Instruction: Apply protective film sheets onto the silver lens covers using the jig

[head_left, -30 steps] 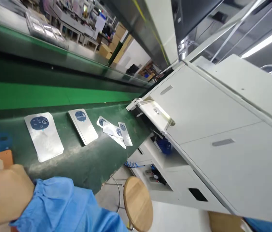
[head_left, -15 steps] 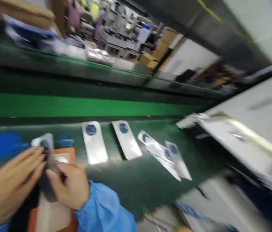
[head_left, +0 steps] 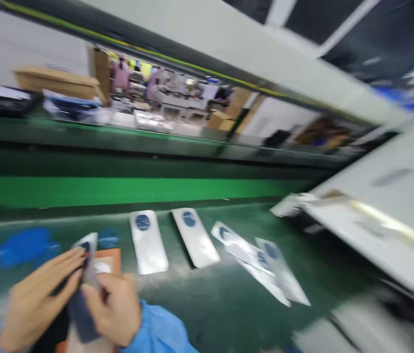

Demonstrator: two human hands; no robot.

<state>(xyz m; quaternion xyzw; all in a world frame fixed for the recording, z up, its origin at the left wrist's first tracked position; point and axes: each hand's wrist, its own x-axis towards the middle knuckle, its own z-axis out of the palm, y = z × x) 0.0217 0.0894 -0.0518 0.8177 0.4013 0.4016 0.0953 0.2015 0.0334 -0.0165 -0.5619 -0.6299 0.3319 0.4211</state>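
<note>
A thin phone-shaped panel point(head_left: 82, 306), grey-dark with a pale upper end and a dark round patch, stands tilted between my hands. My left hand point(head_left: 43, 296) grips its upper left edge, fingers long and close together, the thumb below them. My right hand point(head_left: 116, 304) pinches its right side, with the thumb on the near face and the fingers curled. Beneath the hands lies an orange fixture point(head_left: 115, 261) with a cream insert, partly covered by them. Blur hides the exact finger contact.
On the green table point(head_left: 207, 314) lie a silver-white panel with a blue disc point(head_left: 150, 247), a similar second panel point(head_left: 197, 242) and several overlapping strips point(head_left: 254, 257). Blue round pieces point(head_left: 25, 246) lie at left. A shelf point(head_left: 192, 139) runs behind; a white tray-like surface point(head_left: 372, 238) stands right.
The view has tilted upward, so the table and hands sit lower in the picture. Both hands keep their hold on the panel, which leans a little differently.
</note>
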